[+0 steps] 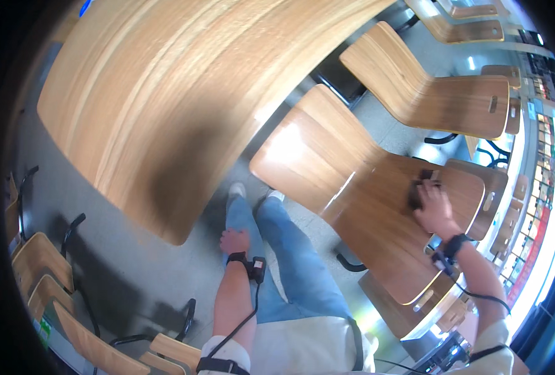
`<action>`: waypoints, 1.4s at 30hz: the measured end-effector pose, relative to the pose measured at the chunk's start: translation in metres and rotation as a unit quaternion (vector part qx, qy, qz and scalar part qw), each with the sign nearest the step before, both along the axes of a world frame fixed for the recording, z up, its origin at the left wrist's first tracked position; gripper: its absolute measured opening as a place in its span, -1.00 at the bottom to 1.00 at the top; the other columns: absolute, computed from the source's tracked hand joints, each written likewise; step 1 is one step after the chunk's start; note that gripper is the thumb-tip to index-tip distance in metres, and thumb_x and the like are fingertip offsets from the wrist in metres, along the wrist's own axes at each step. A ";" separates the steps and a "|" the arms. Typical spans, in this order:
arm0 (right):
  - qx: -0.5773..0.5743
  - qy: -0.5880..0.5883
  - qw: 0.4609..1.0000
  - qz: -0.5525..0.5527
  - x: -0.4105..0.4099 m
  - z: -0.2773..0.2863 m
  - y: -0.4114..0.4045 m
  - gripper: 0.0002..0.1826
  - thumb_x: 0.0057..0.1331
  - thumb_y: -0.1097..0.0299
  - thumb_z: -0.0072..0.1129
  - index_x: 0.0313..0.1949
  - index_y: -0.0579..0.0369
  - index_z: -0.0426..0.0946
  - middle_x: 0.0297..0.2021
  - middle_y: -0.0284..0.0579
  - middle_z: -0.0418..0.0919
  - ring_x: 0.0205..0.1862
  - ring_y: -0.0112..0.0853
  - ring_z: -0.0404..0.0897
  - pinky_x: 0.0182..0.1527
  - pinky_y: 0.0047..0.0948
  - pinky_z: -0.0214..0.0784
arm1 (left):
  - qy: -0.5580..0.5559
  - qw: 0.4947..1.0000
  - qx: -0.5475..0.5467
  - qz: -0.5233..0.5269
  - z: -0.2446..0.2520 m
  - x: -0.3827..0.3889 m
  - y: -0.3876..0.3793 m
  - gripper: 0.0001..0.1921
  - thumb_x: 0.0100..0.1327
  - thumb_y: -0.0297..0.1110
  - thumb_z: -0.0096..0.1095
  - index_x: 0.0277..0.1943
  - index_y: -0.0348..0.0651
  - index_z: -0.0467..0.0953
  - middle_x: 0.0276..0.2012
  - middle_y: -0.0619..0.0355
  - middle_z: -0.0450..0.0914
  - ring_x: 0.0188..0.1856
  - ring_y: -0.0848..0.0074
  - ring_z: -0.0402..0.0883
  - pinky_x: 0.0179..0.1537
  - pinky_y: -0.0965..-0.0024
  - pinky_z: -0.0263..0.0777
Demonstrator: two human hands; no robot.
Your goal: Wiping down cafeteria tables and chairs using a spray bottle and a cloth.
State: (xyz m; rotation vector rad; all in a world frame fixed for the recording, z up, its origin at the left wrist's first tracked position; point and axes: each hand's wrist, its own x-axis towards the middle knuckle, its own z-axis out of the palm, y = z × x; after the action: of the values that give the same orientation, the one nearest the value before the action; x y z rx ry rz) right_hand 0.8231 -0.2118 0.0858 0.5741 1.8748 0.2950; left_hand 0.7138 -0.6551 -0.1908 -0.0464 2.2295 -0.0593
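My right hand [434, 208] presses a dark, blurred object [415, 194], perhaps a cloth or pad, against the backrest of a bentwood chair [385, 187]. The chair's wooden seat [296, 145] points towards the table, and a bright glare lies on it. Hanging low in front of my legs is my left hand [234, 241], seen from the back with its fingers curled. Its fingertips and palm are hidden. Each wrist wears a black strap with a small cabled device.
A large wood-grain table [165, 93] fills the upper left, its rounded corner near my legs. Another bentwood chair [427, 93] stands beyond the nearest one. More wooden chairs [43, 262] with black metal frames stand at lower left. Grey floor [132, 262] shows between them.
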 end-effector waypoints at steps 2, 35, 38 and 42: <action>0.039 0.066 0.996 0.050 0.014 0.018 0.008 -0.22 0.17 0.02 -0.11 0.31 0.15 0.00 0.35 0.00 -0.08 0.40 -0.24 -0.15 0.39 -0.17 -0.38 | -0.007 1.000 -0.001 0.000 -0.013 0.023 -0.038 -0.48 0.14 0.05 -0.07 -0.04 -0.24 0.41 -0.13 -0.14 0.47 -0.10 0.03 0.51 -0.12 0.04 0.38; -0.234 0.020 0.971 0.050 0.068 0.086 -0.112 -0.45 0.27 0.15 -0.29 0.19 0.17 0.23 0.26 0.08 0.15 0.33 -0.07 0.04 0.35 -0.12 -0.20 | 0.031 0.892 0.265 0.365 0.082 0.027 -0.213 -0.69 0.24 -0.23 -0.07 -0.16 -0.33 0.44 -0.46 0.11 0.54 -0.44 0.44 0.51 -0.46 0.40 0.40; -0.269 0.111 0.952 0.090 0.072 0.110 -0.088 -0.53 0.24 0.19 -0.22 0.07 0.19 0.32 0.13 0.04 0.30 0.27 -0.13 0.15 0.32 -0.14 -0.13 | 0.025 0.915 0.154 0.373 0.098 0.054 -0.254 -0.68 0.22 -0.23 -0.07 -0.14 -0.34 0.44 -0.47 0.07 0.53 -0.45 0.42 0.54 -0.46 0.36 0.45; -0.373 0.356 0.841 0.167 0.090 0.132 -0.037 -0.60 0.12 0.29 -0.04 -0.04 0.17 0.36 -0.02 -0.04 0.42 0.17 -0.20 0.26 0.30 -0.16 -0.08 | 0.014 0.916 0.119 0.383 0.134 0.114 -0.253 -0.68 0.21 -0.26 -0.09 -0.13 -0.34 0.43 -0.48 0.01 0.55 -0.52 0.39 0.56 -0.51 0.35 0.47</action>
State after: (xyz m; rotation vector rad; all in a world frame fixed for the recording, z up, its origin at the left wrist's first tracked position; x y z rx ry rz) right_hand 0.9131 -0.2487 0.2183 -0.2398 2.5805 -0.5050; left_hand 0.8282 -0.9078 -0.0568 -0.7816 2.0830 0.6427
